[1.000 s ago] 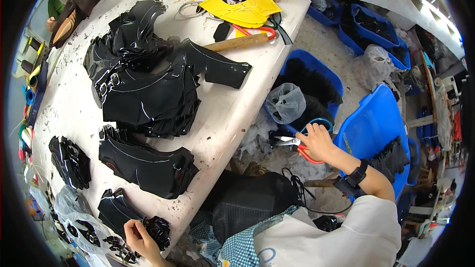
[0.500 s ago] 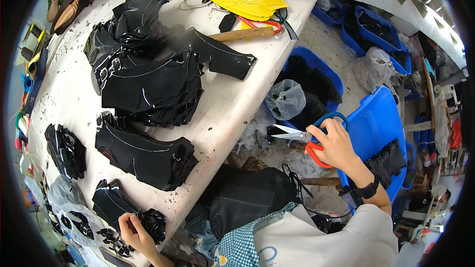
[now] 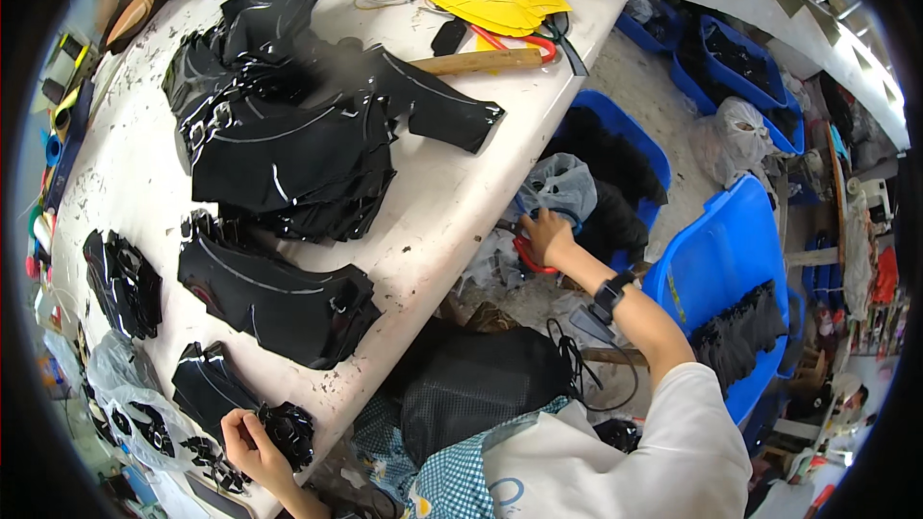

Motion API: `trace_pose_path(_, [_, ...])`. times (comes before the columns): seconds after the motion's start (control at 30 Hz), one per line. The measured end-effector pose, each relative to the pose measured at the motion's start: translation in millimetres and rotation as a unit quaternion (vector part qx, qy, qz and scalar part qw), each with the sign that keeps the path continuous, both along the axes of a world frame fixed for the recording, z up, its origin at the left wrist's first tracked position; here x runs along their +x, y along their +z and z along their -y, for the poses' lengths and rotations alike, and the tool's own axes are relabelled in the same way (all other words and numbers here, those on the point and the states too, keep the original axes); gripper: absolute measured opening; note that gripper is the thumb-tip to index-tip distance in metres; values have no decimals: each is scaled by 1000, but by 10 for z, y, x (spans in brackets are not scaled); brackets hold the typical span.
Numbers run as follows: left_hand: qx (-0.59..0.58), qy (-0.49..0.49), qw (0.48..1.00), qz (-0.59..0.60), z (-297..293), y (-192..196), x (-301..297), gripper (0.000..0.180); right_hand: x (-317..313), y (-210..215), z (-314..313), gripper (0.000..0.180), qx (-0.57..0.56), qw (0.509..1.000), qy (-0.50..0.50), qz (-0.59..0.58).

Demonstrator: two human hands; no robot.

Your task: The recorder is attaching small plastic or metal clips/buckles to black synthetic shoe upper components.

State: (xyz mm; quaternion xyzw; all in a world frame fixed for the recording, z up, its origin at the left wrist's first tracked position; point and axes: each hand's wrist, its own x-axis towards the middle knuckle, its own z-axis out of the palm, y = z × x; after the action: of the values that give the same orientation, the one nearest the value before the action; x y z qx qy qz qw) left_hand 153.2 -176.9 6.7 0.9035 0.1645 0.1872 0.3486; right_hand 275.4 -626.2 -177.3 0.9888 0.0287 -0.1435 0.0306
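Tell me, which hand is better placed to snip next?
Probably the right hand: it holds the scissors with looped red and blue handles. The left hand is beside a glossy black stack of flat pieces.

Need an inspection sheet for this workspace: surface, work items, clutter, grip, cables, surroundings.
Surface: white table, dark flecks scattered
Work items: stacks of black pieces on the table; red-handled scissors, blades hard to make out
Clutter: yellow sheets, wooden handle at far end; translucent bag at left
Grip: right hand on the scissors; left hand at a small black bundle, contact unclear
Cables: pale coil by the yellow sheets; black cord right of the table
Surroundings: blue bins right of the table
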Motion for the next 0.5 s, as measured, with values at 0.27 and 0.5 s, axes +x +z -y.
trace_pose_path(0.27, [41, -35, 998, -24, 28, 94, 52, 10, 428, -581, 208, 33, -21, 989, 72, 127])
trace_pose_path(0.5, [110, -42, 992, -42, 222, 207, 163, 15, 886, -747, 511, 26, -149, 987, -49, 41])
